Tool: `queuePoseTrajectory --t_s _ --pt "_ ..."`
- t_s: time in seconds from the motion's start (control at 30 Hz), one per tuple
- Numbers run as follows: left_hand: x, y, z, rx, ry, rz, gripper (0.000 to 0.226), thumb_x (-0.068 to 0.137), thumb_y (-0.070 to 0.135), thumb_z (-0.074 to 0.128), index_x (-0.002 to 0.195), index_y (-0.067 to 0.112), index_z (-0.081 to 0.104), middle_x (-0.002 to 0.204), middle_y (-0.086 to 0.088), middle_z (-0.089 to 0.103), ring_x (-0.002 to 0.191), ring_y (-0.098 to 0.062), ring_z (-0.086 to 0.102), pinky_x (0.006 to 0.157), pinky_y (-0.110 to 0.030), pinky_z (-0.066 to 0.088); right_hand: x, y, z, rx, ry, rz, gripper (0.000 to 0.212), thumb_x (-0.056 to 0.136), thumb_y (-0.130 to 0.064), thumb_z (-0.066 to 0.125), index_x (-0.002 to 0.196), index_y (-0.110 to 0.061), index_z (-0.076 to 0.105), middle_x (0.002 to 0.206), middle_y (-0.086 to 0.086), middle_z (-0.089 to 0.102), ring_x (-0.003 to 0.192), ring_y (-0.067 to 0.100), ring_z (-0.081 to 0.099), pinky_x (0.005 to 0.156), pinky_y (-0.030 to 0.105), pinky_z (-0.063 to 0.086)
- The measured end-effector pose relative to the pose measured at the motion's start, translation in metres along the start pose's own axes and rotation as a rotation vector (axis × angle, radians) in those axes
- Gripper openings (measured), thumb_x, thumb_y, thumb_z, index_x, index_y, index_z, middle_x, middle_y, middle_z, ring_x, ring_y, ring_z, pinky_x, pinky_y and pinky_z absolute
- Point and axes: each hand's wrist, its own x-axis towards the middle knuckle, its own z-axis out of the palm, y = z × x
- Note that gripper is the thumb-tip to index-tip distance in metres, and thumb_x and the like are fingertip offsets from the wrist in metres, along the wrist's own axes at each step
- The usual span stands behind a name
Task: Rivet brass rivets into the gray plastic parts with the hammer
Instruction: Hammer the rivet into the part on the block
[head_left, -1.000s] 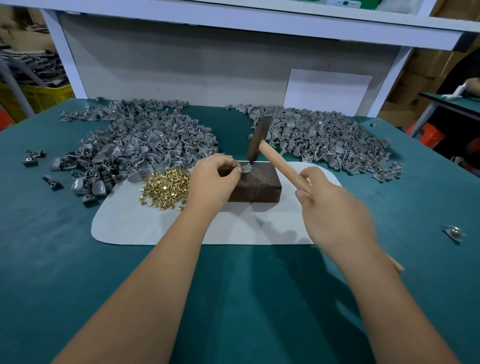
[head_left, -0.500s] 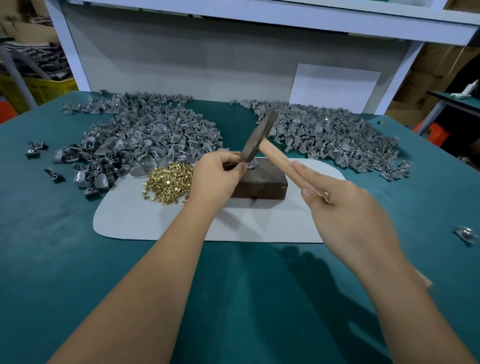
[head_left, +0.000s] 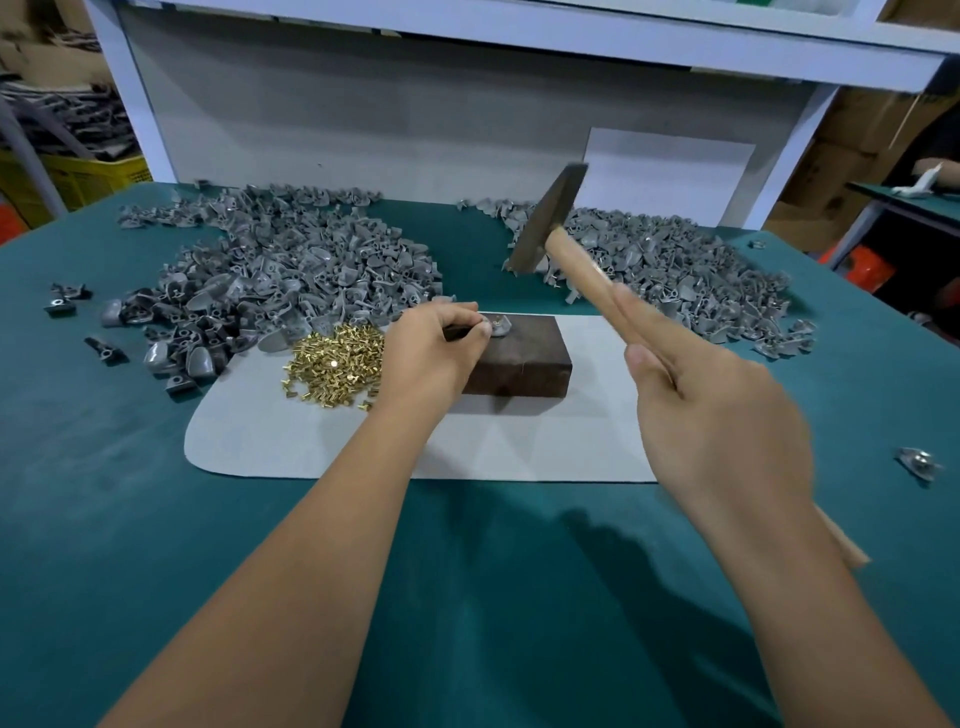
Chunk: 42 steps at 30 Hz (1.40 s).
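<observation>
On the dark block (head_left: 511, 358), the left hand (head_left: 431, 353) pinches a small, light gray part (head_left: 496, 327) by its edge; the right hand (head_left: 711, 410) grips the hammer (head_left: 550, 228) raised above the block; its head looks heavy.

A yellow crate (head_left: 78, 179) sits at the upper left; cardboard boxes (head_left: 852, 150) stand at the upper right beyond a white shelf frame (head_left: 519, 23).

Both bare forearms reach forward. The left hand (head_left: 428, 353) lies palm down, fingertips curled and pinching something small. The right hand (head_left: 722, 410) is raised higher, fingers wrapped round a wooden-handled hammer (head_left: 558, 234), forefinger stretched along it.
</observation>
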Motion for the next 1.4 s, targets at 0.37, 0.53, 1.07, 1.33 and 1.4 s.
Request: queuePoseTrajectory --t_s 0.37,0.53,1.07,1.33,1.4 --pt "-0.001 0.001 -0.001 -0.022 -0.008 -0.007 0.008 0.088 0.016 0.071 0.092 0.015 0.079 0.107 0.006 0.070 0.101 -0.006 0.062 0.094 -0.021 0.047 0.001 -0.002 -0.001 -0.056 -0.037 -0.020 0.050 0.095 -0.037 0.043 0.128 -0.071 0.026 0.060 -0.009 0.044 0.054 0.014 0.040 0.053 0.033 0.033" --pt "-0.003 0.003 -0.002 -0.059 -0.013 -0.018 0.009 0.089 0.014 0.071 0.093 0.013 0.078 0.107 0.005 0.070 0.100 -0.006 0.061 0.097 -0.024 0.047 0.007 -0.005 -0.003 -0.095 -0.104 0.011 0.046 0.096 -0.040 0.042 0.126 -0.071 0.026 0.067 -0.010 0.052 0.058 0.017 0.044 0.056 0.032 0.033" --pt "-0.002 0.002 -0.003 -0.015 -0.037 -0.011 0.012 0.089 0.016 0.070 0.086 0.025 0.077 0.093 0.028 0.066 0.083 0.018 0.058 0.078 -0.006 0.046 0.002 -0.008 0.007 -0.081 -0.156 0.000 0.048 0.095 -0.040 0.043 0.126 -0.072 0.024 0.065 -0.011 0.048 0.053 0.004 0.036 0.055 0.032 0.033" --pt "-0.003 0.002 -0.002 -0.008 -0.027 -0.015 0.017 0.091 0.020 0.068 0.104 0.012 0.075 0.117 0.005 0.069 0.124 -0.013 0.055 0.110 -0.035 0.041 0.036 -0.005 0.008 0.222 -0.025 0.121 0.036 0.096 -0.041 0.043 0.126 -0.062 0.042 0.078 -0.020 0.060 0.060 0.007 0.055 0.049 0.025 0.035" --pt "-0.002 0.002 -0.003 -0.002 -0.018 -0.031 0.017 0.092 0.021 0.068 0.105 0.015 0.076 0.120 0.006 0.069 0.124 -0.012 0.055 0.108 -0.033 0.042 0.052 0.000 0.013 0.234 -0.007 0.175 0.026 0.096 -0.040 0.044 0.119 -0.041 0.055 0.076 -0.015 0.060 0.064 0.012 0.057 0.051 0.026 0.036"
